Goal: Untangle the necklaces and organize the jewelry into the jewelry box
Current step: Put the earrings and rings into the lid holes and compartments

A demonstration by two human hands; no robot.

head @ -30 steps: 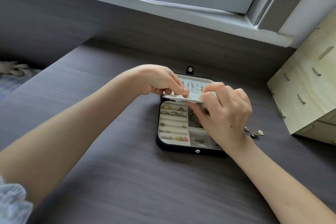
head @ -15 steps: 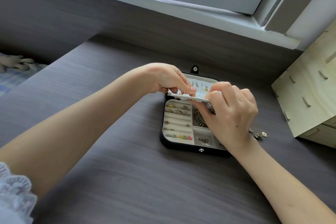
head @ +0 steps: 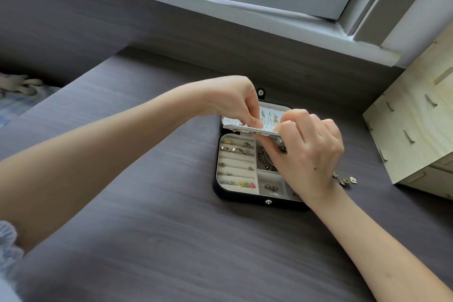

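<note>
Two hands are on the same bit here: the white earring panel (head: 247,129) that hinges in the middle of the open jewelry box (head: 245,200), which sits on the bench (head: 171,240) with its tray facing up. The right hand (head: 308,152) has its fingers (head: 289,127) curled round the panel's right end, thumb underneath, holding it roughly level above the tray. The left hand (head: 235,103) comes over the top with its fingers (head: 252,119) narrowed to a pinch at the panel's far edge. Honestly it's too small to tell whether there's an earring in that pinch or just the edge itself. Looks to me like the step is seating an earring on the panel. If so, my tips: let the right hand do nothing but brace, so the panel doesn't flap when the post goes in, and push straight through the hole rather than at an angle. Hold the panel over the tray, so anything dropped lands in the box and not on the bench. Tray's mostly filled: rings in the ring rolls (head: 235,154), a beaded chain (head: 263,159) in the compartment beside them, little coloured studs (head: 247,184) along the front row. One loose charm piece (head: 344,180) lies on the bench just beside the right wrist, so I'd say that one's not yet sorted.
</note>
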